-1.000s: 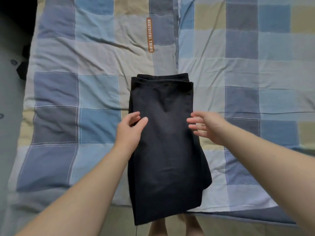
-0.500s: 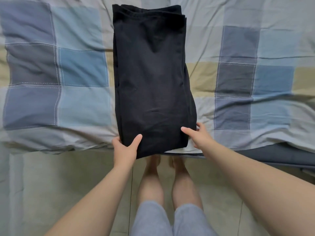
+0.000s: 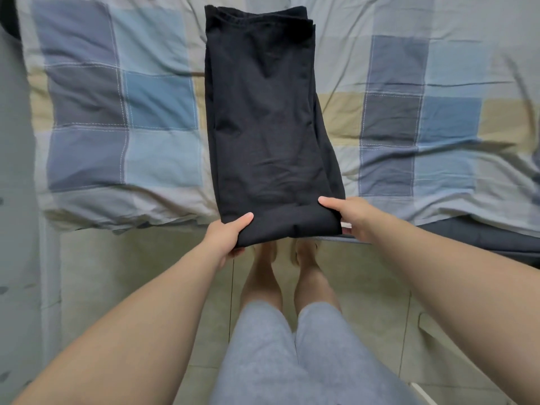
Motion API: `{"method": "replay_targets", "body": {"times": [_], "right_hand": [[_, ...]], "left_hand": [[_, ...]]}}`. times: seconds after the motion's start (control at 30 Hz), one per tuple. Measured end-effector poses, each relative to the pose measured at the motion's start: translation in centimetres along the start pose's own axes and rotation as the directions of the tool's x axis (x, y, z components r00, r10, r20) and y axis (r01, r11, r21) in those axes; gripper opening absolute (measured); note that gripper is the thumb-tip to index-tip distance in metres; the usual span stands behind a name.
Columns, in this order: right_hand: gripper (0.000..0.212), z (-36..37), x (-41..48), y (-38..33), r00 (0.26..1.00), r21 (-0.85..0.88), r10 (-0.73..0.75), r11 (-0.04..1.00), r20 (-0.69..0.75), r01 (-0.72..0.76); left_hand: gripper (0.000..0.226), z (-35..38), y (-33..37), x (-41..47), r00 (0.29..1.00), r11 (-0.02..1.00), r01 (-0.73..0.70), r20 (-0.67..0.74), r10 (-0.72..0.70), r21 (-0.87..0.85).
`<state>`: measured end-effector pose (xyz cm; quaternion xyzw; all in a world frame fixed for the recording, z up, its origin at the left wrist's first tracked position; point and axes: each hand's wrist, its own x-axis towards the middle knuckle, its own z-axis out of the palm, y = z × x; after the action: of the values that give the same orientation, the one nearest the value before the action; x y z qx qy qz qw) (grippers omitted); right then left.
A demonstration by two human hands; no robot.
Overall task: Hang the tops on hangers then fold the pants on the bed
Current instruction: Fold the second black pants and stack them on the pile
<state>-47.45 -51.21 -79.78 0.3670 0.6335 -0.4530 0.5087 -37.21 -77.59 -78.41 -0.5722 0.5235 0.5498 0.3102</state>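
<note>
The pants (image 3: pixel 263 121) — black, folded lengthwise into a long narrow strip — lie on the bed (image 3: pixel 117 112), on a quilt (image 3: pixel 409 127) of blue, grey and beige squares. The waistband end lies farthest from the person; the near end overhangs the bed edge above the floor (image 3: pixel 131 258).

Left hand (image 3: pixel 223 236): closed on the near-left corner of the pants, thumb on top of the cloth, fingers beneath it.

Right hand (image 3: pixel 347 214): closed on the near-right corner, thumb laid across the top surface, fingers under the edge.

Both hands grip the same end of the strip, one at each corner. The near end is slightly bunched between them. A lower layer of cloth shows along the right side, offset from the top layer.

The person stands at the bed edge — bare feet (image 3: pixel 286 252) on the tiled floor, just below the overhanging pants, and grey shorts (image 3: pixel 292 355) at the bottom of the view.
</note>
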Motion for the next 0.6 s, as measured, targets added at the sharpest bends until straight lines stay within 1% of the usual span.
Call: {"method": "replay_targets", "body": {"times": [0.07,0.13,0.3,0.5,0.6], "right_hand": [[0.045,-0.1,-2.0,-0.1,1.0,0.061,0.016,0.998,0.02,-0.017],[0.045,0.0,-4.1,-0.2,1.0,0.117,0.017,0.993,0.02,-0.019],[0.044,0.1,-10.2,1.1,0.998,0.126,0.051,0.991,-0.027,-0.047],[0.039,-0.1,-15.3,4.5,0.992,0.159,0.124,0.98,-0.023,-0.119],[0.037,0.2,-16.4,5.1,0.989,0.179,0.146,0.974,-0.013,-0.142]], "left_hand": [[0.035,-0.1,0.2,-1.9,1.0,1.0,0.02,0.006,-0.02,0.022],[0.034,-0.2,0.1,-3.8,0.999,0.999,0.041,0.012,-0.041,0.036],[0.034,-1.2,-1.3,-9.5,0.994,0.991,0.105,0.002,-0.106,0.086],[0.05,-2.9,-3.0,-14.3,0.972,0.962,0.229,0.015,-0.234,0.151],[0.045,-3.2,-2.4,-15.1,0.97,0.959,0.244,-0.015,-0.244,0.147]]}}
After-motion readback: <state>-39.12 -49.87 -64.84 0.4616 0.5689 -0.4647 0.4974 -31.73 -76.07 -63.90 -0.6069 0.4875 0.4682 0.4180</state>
